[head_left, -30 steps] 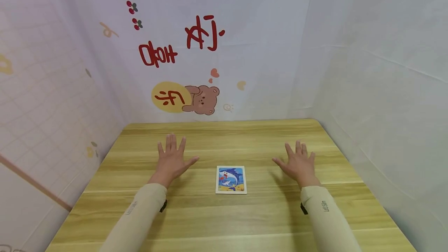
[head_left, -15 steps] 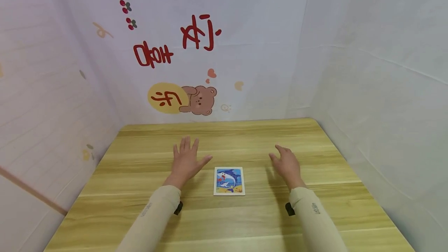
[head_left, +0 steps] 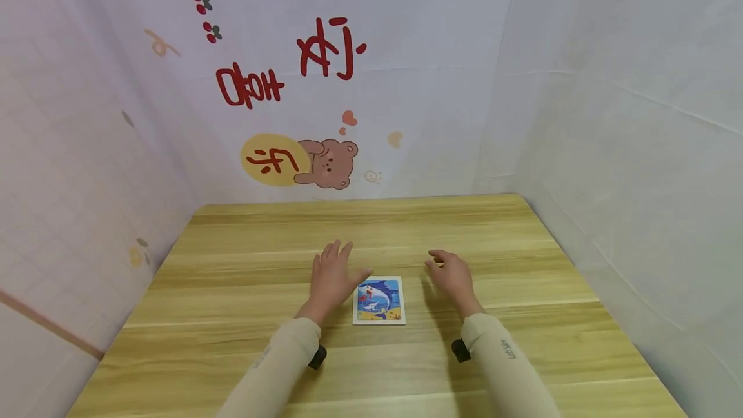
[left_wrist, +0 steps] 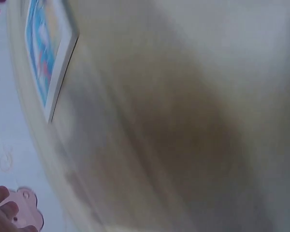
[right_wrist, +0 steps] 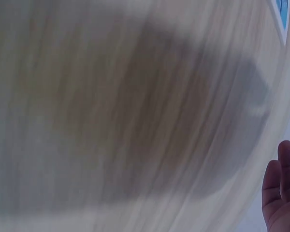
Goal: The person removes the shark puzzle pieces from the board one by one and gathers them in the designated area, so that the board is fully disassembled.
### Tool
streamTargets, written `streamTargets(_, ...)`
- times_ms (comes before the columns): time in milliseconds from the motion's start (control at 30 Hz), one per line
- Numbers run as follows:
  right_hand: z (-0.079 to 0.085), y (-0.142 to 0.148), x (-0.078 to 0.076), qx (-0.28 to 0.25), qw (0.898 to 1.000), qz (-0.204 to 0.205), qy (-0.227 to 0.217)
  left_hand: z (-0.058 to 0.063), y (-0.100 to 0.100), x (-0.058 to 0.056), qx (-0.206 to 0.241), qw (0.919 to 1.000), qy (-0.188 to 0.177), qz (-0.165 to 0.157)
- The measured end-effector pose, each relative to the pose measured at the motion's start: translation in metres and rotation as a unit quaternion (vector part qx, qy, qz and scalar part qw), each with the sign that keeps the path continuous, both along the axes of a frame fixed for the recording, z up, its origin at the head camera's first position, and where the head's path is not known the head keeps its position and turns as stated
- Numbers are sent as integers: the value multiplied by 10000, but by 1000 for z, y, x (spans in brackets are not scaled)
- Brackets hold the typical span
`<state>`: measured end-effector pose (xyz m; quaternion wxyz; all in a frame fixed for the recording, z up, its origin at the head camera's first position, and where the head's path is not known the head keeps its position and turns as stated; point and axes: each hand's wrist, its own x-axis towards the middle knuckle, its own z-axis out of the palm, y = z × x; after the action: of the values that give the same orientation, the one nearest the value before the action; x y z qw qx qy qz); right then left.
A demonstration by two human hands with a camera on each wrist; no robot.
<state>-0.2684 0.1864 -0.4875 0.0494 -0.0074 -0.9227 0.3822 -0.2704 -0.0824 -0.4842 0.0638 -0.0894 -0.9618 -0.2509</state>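
A square picture puzzle (head_left: 380,302) with a white border and a blue sea scene of a big fish lies flat on the wooden table. Just left of it is my left hand (head_left: 333,278), fingers extended, its thumb overlapping the puzzle's upper left corner in the head view. My right hand (head_left: 453,278) hovers to the right of the puzzle with loosely bent fingers and nothing in it. In the left wrist view the puzzle (left_wrist: 46,53) shows a thick white edge at upper left. Only a corner of the puzzle (right_wrist: 282,19) shows in the right wrist view.
The wood-grain table (head_left: 278,224) ends at a white printed curtain (head_left: 441,115) with a bear and red characters. More white curtain hangs along the left and right sides. Each wrist wears a small black camera (head_left: 317,358).
Both hands have come inward toward the puzzle, the left moving right and the right moving left. The right hand's spread fingers have bent. The puzzle stays in place on the table.
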Motion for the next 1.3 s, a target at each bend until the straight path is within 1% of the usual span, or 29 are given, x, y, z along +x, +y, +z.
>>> streamTargets(100, -4, -12, 0, -187, 9998, 8, -81, -6, 7, 6, 57, 9999, -75, -78)
streamTargets(200, -8, -25, -1, -383, 9991, 42, -155, -12, 10, 13, 132, 9997, -133, -141)
streamTargets(333, -8, -38, -2, -539, 9981, 158, -266, -17, 13, 18, 158, 9996, -176, -179)
streamTargets(500, -7, -42, -1, -572, 9973, 171, -427, -21, 21, 23, 153, 9993, -190, -299)
streamTargets(667, -8, -42, 0, -845, 9939, 225, -669, -25, 28, 26, -10, 9993, -188, -328)
streamTargets(733, -9, -43, 0, -935, 9928, 258, -700, -27, 29, 26, -29, 9992, -148, -378)
streamTargets(833, -11, -45, 1, -888, 9933, 350, -648, -28, 32, 26, 17, 9989, -63, -473)
streamTargets(933, -14, -47, 3, -718, 9948, 452, -559, -28, 33, 27, 33, 9986, -12, -524)
streamTargets(1133, -21, -48, 4, -443, 9964, 618, -374, -31, 35, 26, -40, 9987, -59, -513)
streamTargets(1300, -22, -49, 6, -185, 9966, 696, -409, -34, 36, 26, -109, 9986, -87, -509)
